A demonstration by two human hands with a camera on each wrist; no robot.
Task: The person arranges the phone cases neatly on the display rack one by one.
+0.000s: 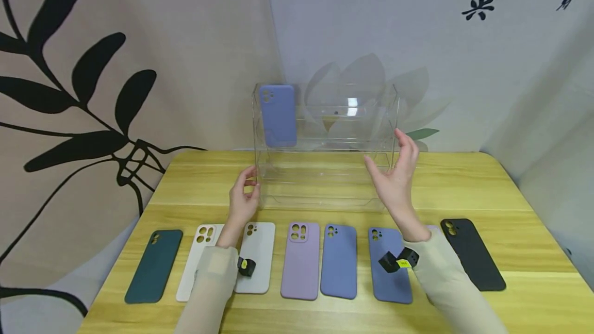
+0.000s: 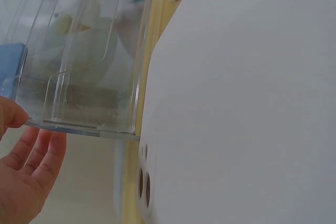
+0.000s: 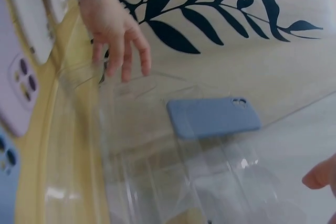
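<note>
A clear plastic tiered rack (image 1: 325, 202) stands at the back of the table. One blue phone case (image 1: 279, 117) leans upright in its upper left part. My left hand (image 1: 243, 197) holds the rack's left side panel, thumb (image 2: 13, 115) on one face and fingers (image 2: 50, 161) on the other. At the rack's right side is my right hand (image 1: 396, 179), thumb and fingers spread apart. Whether its fingertips touch the panel I cannot tell. In the right wrist view only its thumb (image 3: 320, 174) shows, beyond the blue case.
Along the front lie a dark green case (image 1: 153, 267), two white cases (image 1: 260, 267), a purple case (image 1: 300, 267), two blue cases (image 1: 339, 267) and a black case (image 1: 478, 256). A lilac edge shows beside my right sleeve. A patterned cloth (image 1: 195, 55) hangs behind the table.
</note>
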